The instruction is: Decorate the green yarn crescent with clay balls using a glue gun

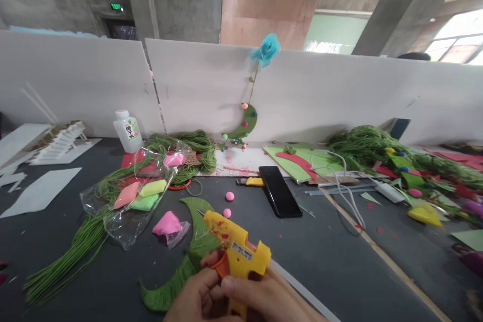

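A yellow glue gun (pixel 241 244) with an orange trigger (pixel 222 264) is held low in front of me, its nozzle pointing up and left. My left hand (pixel 198 292) is closed by the trigger and handle. From the other side, my right hand (pixel 260 292) wraps the handle, its thumb across it. Behind the nozzle lies a green crescent (pixel 204 236), its lower end wound with green cord. Two small pink balls (pixel 230 196) rest just beyond the gun. A lump of pink clay (pixel 167 225) in clear film sits left of the crescent.
Bundles of green cord (pixel 75 246) and bagged coloured clay (pixel 153 187) lie left, near a white bottle (pixel 128 132). A phone (pixel 279 191), yellow cutter (pixel 254 181) and white cable (pixel 349 196) lie beyond. A decorated crescent with a blue flower (pixel 268 50) leans against the white partition (pixel 188 90).
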Demonstrator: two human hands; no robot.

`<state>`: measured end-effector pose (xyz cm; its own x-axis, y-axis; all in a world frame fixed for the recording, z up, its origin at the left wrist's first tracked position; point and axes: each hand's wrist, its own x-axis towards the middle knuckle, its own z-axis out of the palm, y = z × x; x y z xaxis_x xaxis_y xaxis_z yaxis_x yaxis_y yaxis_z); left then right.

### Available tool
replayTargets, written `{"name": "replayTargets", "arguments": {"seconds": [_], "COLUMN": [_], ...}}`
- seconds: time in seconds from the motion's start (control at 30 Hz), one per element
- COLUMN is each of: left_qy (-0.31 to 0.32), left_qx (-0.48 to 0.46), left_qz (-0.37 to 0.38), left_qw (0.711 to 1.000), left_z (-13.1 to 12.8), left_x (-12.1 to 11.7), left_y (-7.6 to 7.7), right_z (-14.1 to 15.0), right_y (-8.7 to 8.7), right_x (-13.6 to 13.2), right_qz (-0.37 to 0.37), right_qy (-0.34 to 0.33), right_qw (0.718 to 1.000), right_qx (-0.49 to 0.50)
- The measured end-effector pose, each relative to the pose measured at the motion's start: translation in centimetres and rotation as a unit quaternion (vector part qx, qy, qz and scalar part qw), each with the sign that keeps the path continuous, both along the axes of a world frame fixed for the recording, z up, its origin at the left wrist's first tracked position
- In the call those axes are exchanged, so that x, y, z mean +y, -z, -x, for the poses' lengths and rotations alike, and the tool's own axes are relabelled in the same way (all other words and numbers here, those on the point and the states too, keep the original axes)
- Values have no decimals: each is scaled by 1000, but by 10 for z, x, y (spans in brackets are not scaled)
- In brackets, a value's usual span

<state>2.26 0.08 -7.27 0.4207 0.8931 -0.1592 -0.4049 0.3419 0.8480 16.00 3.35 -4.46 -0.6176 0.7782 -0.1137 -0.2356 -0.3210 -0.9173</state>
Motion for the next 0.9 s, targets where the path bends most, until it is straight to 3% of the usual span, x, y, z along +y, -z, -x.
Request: {"name": "replayTargets", "arguments": {"seconds": [0.07, 0.13, 0.2, 0.27, 0.37, 0.47, 0.6, 0.63, 0.77, 0.9], "left_qy": [28, 29, 2, -26, -40, -25, -3, 0, 13, 9], "left_qx": [32, 94, 173, 251, 351, 466, 579, 585, 593, 591], "left_qz": [-40, -47, -26, -13, -51, -143, -326, -352, -394, -398], "left_qw": [998, 994, 985, 968, 934, 873, 748, 731, 702, 701], "left_z": [2, 10, 23, 36, 51, 52, 33, 28, 11, 5], "left_x": [2, 5, 9, 13, 21, 35, 69, 78, 103, 113], "left_y": [1, -3, -12, -27, -53, -67, -56, -49, -26, -12], "right_z": [-3, -10, -20, -30, -40, -43, -43, -45, -52, -56], "right_y": [-3, -13, -26, -40, -55, -54, -38, -34, -27, -31], "right_x": [2, 10, 21, 34, 47, 51, 50, 49, 49, 48], "right_qz": [36, 28, 18, 11, -9, -21, -29, -27, -15, -12], "right_qy": [14, 92, 145, 157, 142, 131, 173, 184, 203, 203], "right_qw": [999, 995, 989, 986, 984, 980, 976, 975, 972, 971], "right_qx": [-3, -19, -34, -46, -103, -146, -128, -123, -121, -124]}}
